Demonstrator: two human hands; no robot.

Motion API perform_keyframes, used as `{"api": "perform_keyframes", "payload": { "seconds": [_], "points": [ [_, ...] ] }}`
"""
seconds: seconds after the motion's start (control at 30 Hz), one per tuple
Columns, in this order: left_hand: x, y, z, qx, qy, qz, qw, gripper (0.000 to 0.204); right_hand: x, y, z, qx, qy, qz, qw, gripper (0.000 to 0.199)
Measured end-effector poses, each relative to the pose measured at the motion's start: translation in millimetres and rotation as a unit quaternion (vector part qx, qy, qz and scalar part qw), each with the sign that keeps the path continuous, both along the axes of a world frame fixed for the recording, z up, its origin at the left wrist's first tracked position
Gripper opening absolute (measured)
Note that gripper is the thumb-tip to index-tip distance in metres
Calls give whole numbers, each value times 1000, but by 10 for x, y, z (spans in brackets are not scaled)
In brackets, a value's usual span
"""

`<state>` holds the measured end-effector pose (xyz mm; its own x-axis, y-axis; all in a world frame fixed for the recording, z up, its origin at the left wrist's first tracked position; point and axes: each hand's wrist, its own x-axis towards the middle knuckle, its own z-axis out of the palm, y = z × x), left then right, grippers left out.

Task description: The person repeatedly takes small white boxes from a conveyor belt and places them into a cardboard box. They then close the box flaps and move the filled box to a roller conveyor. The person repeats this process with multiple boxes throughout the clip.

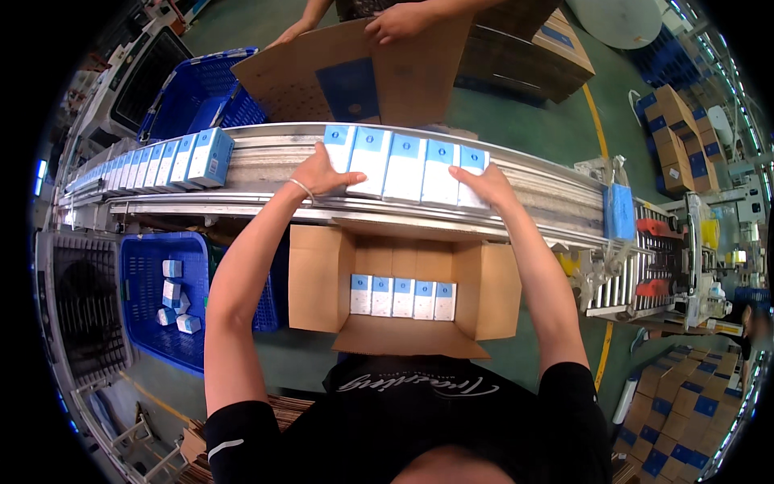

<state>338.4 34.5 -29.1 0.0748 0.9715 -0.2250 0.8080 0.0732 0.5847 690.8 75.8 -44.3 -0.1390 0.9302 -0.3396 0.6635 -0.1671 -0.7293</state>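
Note:
A row of several small white-and-blue cartons (403,165) stands side by side on the conveyor in front of me. My left hand (320,173) is pressed on the row's left end, its thumb across the front; the other fingers are mostly hidden. At the opposite end my right hand (487,187) grips the last carton, thumb on its face. Between my forearms, closer to my body, sits an open cardboard box (322,278) with its flaps spread. Inside it lies another row of the same small cartons (402,298).
More small cartons (165,164) queue on the conveyor (270,157) at left. A blue basket (149,323) below them holds several loose cartons. Across the line, another person's hands (399,22) hold a large cardboard box (419,81). Stacked boxes (677,137) stand far right.

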Motion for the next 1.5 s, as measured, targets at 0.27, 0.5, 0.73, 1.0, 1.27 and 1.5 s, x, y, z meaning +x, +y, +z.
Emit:
{"api": "perform_keyframes", "payload": {
  "seconds": [0.27,0.5,0.73,1.0,1.27,1.5],
  "points": [
    [401,-695,687,182,-46,130,974,84,66,-705,943,154,85,-88,980,57],
    [731,-1969,17,-24,-93,128,987,79,252,-2063,532,14,-40,-58,997,62],
    [1211,-1591,-2570,-169,98,214,957,89,-31,-1763,-2252,24,-198,-77,977,69],
    [1132,-1464,-2098,-172,258,-104,945,42,-211,-1819,-1391,-101,-324,231,912,42],
    [785,-1369,-807,-46,-93,-140,985,48,-524,-1422,-740,-20,-51,380,924,55],
    [-1944,-397,332,301,366,331,816,52,-721,-748,45,289,59,46,954,18]
  ]
}}
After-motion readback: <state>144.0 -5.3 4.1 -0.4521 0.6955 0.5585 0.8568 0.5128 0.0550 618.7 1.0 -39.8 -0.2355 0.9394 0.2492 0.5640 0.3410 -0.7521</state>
